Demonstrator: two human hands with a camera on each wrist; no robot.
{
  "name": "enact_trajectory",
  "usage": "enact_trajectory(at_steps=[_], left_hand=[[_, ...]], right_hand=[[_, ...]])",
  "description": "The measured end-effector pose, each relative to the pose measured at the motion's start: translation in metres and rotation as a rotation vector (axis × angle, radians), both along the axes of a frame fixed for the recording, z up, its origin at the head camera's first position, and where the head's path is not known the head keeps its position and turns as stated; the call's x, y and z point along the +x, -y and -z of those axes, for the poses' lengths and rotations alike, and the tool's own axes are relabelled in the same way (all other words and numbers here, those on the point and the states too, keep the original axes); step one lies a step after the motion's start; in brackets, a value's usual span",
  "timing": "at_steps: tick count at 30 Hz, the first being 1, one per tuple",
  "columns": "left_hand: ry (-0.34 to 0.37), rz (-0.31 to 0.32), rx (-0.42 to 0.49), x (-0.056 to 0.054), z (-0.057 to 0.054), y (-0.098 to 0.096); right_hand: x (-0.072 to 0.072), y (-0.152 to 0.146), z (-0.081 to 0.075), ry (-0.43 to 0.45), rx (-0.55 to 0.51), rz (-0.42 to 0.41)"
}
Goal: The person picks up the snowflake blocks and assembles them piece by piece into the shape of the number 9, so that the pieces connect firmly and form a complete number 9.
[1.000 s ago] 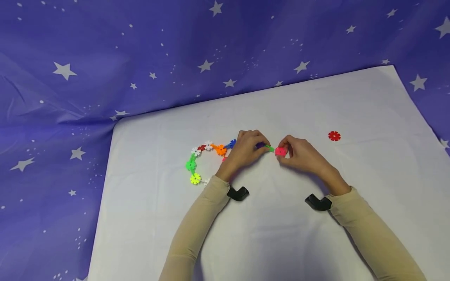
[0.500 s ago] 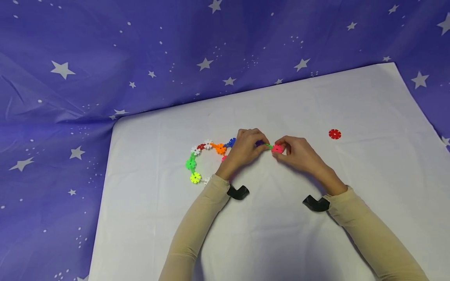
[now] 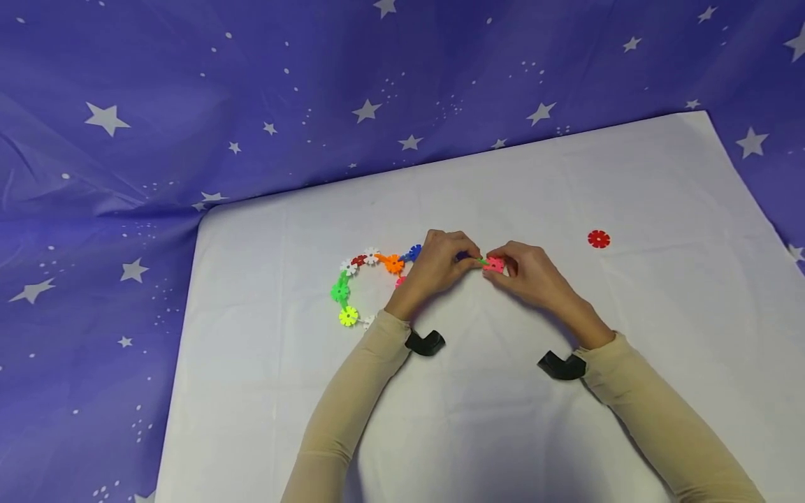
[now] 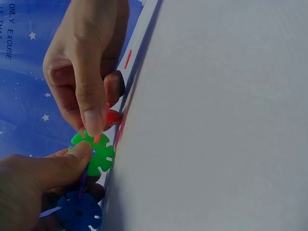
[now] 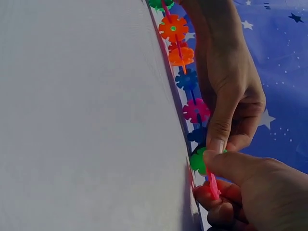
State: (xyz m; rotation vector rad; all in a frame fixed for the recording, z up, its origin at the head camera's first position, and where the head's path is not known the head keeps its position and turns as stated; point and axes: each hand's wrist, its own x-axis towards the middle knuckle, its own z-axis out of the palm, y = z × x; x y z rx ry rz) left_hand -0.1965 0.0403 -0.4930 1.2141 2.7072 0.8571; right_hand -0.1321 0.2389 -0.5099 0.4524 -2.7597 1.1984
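Between thumb and fingers, my left hand (image 3: 443,262) pinches a green notched disc (image 4: 102,159), one of the flower-shaped interlocking plastic discs. It ends a chain of linked discs, with a blue disc (image 4: 79,211) beside it in the left wrist view. My right hand (image 3: 531,274) pinches a pink notched disc (image 3: 495,265), seen edge-on in the right wrist view, its rim meeting the green disc's edge. More of the chain curves left on the table as a ring, with an orange disc (image 3: 394,263) and a yellow disc (image 3: 349,316). My left hand and forearm hide part of it.
A loose red disc (image 3: 599,239) lies on the white-covered table (image 3: 503,433) to the right of my hands. Behind the table hangs a blue-purple star-patterned cloth (image 3: 283,84). Black curved pieces (image 3: 426,343) stick out at both sleeve cuffs.
My right hand has moved left with the pink disc, bringing it up against the green disc and closing the gap between them. My left hand has stayed nearly still.
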Motion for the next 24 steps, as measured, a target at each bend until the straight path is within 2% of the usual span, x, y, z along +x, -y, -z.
enact_trajectory(at_steps=[3,8,13,16,20,22,24], left_hand=[[0.011,-0.003,0.004,0.0,0.0,0.0],[0.027,-0.005,-0.005,-0.001,0.0,0.0],[0.031,0.001,-0.024,-0.002,-0.001,0.0],[0.039,0.007,-0.038,-0.002,-0.003,0.001],[0.055,0.016,-0.065,-0.001,-0.005,0.002],[0.06,0.019,-0.088,-0.001,-0.006,0.002],[0.053,0.02,-0.109,0.0,-0.008,0.002]], right_hand=[[-0.001,-0.002,0.001,0.023,0.0,-0.011],[0.0,-0.013,-0.004,0.122,0.038,-0.086],[-0.001,-0.029,-0.014,0.113,0.109,-0.12],[-0.003,-0.052,-0.02,0.069,0.102,-0.089],[-0.004,-0.101,-0.021,-0.008,0.069,-0.008],[-0.002,-0.128,-0.018,-0.008,0.069,0.052],[0.003,-0.15,-0.015,0.038,0.077,0.129]])
